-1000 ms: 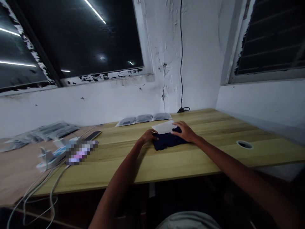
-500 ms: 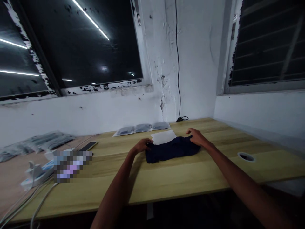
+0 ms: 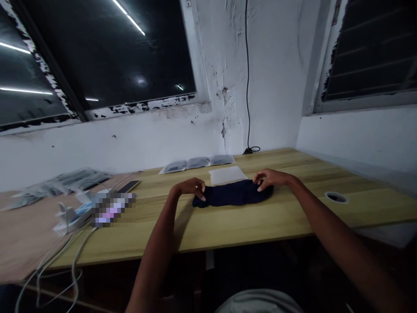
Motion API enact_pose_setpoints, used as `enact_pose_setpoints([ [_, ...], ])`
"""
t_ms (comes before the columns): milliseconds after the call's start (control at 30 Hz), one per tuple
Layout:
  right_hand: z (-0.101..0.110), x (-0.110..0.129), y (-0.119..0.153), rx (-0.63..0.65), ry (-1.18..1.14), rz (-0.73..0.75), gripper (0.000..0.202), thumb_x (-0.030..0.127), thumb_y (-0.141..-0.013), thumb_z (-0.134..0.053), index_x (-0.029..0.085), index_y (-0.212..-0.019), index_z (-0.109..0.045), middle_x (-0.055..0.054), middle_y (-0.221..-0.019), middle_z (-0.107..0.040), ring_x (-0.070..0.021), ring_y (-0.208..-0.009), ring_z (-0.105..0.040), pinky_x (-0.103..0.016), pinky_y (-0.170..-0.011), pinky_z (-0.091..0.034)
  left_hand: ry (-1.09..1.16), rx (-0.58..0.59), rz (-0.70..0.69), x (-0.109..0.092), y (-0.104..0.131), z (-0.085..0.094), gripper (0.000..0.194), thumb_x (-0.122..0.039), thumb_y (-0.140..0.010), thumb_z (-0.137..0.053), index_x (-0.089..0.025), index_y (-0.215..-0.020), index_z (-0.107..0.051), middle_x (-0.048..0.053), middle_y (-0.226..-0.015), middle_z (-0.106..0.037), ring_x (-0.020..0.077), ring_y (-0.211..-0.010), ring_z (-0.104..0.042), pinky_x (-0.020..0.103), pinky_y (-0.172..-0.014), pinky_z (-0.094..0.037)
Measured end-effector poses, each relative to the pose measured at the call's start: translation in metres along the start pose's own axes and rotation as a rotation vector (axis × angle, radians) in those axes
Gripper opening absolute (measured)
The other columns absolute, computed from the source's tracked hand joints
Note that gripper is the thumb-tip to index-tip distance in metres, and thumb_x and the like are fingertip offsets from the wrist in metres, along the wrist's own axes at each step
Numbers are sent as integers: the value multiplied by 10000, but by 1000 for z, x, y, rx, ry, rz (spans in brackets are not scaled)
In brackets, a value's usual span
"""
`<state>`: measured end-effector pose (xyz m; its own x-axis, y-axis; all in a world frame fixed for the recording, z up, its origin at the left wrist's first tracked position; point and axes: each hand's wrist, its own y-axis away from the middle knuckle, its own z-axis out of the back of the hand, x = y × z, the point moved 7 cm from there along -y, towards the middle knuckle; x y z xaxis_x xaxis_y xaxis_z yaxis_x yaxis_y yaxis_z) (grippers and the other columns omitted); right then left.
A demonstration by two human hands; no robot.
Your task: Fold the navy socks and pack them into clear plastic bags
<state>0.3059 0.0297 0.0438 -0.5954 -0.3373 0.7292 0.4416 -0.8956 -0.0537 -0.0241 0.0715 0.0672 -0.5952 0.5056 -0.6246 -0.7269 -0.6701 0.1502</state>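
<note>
A dark navy piece of folded cloth [image 3: 233,194] lies in a long, narrow strip on the wooden table; what kind of garment or fabric it is cannot be told. My left hand [image 3: 190,188] is at its left end, fingers curled and thumb pressed down on the fabric. At the right end, my right hand [image 3: 269,178] has its thumb and fingertips bent onto the cloth. Both hands seem to pinch the fabric, though the exact grip is partly hidden. Just behind the cloth lies a flat white, translucent bag or sheet [image 3: 228,174].
Three filled clear packets [image 3: 197,162] lie in a row by the wall. On the left are a pile of plastic-wrapped items [image 3: 61,184], a phone-like dark slab [image 3: 129,187], and a power strip [image 3: 73,221] with cables. A cable hole [image 3: 336,197] pierces the table [image 3: 293,217] at right.
My right hand has come down from above the cloth's far right edge onto its right end. The cloth now lies flatter and straighter. The camera view has tilted down slightly.
</note>
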Motion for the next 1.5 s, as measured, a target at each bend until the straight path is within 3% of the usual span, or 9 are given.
enact_pose_setpoints([
  [67,-10,1,3,133,39,-25,555,388,-524,-867,201,-1031,-743,-78,-1118,-712,-276,-1028,-641,-370,-887,-499,-73,142,55,0,-1,-17,455,-316,-407,-921,-175,-739,-643,-38,-706,-637,133,-655,-555,228,-618,-382],
  [167,-13,0,6,202,85,-5,639,408,-515,-884,243,-1117,-744,-71,-1292,-656,-307,-1175,-592,-396,-1000,-451,-166,142,92,2,-8,-24,475,-241,-331,-926,-178,-712,-649,-56,-670,-623,121,-628,-523,219,-590,-362],
  [333,-10,-9,4,219,82,32,535,512,-609,-825,240,-1067,-771,-63,-1333,-636,-315,-1234,-565,-408,-1075,-392,-104,92,76,10,-6,-12,317,-323,-553,-867,-184,-809,-743,-9,-780,-716,159,-769,-612,227,-690,-419],
  [600,4,-17,-8,-60,127,7,558,670,-793,-570,156,-926,-742,-105,-972,-739,-274,-886,-643,-397,-834,-471,-14,102,52,10,4,-1,170,-245,-626,-814,-182,-776,-765,0,-774,-750,142,-754,-642,232,-752,-458],
  [967,5,-3,-12,-184,-7,77,541,683,-784,-594,181,-941,-722,-100,-1053,-720,-288,-1034,-623,-419,-966,-444,244,231,47,-22,15,-18,293,-297,-513,-879,-158,-598,-635,-41,-531,-593,98,-511,-521,211,-517,-375],
  [1033,3,4,-7,-118,-59,89,514,627,-778,-643,173,-1002,-729,-101,-1095,-717,-278,-1066,-621,-411,-992,-430,315,236,-11,-33,20,-17,331,-286,-514,-883,-153,-594,-590,-45,-546,-571,89,-529,-511,207,-529,-368],
  [1167,-19,23,10,270,-168,78,605,471,-630,-820,179,-1147,-707,-72,-1173,-701,-253,-1095,-627,-372,-1000,-442,470,241,-90,-47,26,-16,360,-251,-513,-870,-155,-647,-550,-34,-596,-568,88,-567,-494,216,-552,-357],
  [1300,-29,28,17,387,-219,27,614,380,-554,-869,177,-1114,-723,-69,-1157,-713,-250,-1071,-644,-355,-974,-468,612,-43,-165,-41,10,-1,333,-259,-549,-816,-154,-710,-544,-12,-660,-576,99,-627,-515,222,-600,-371],
  [1500,5,-31,-10,-272,-172,-207,489,466,-619,-787,169,-1006,-753,-84,-1016,-754,-281,-965,-686,-369,-876,-515,661,-694,105,16,-13,16,356,-374,-569,-760,-169,-716,-509,-15,-681,-562,124,-643,-545,258,-639,-435],
])
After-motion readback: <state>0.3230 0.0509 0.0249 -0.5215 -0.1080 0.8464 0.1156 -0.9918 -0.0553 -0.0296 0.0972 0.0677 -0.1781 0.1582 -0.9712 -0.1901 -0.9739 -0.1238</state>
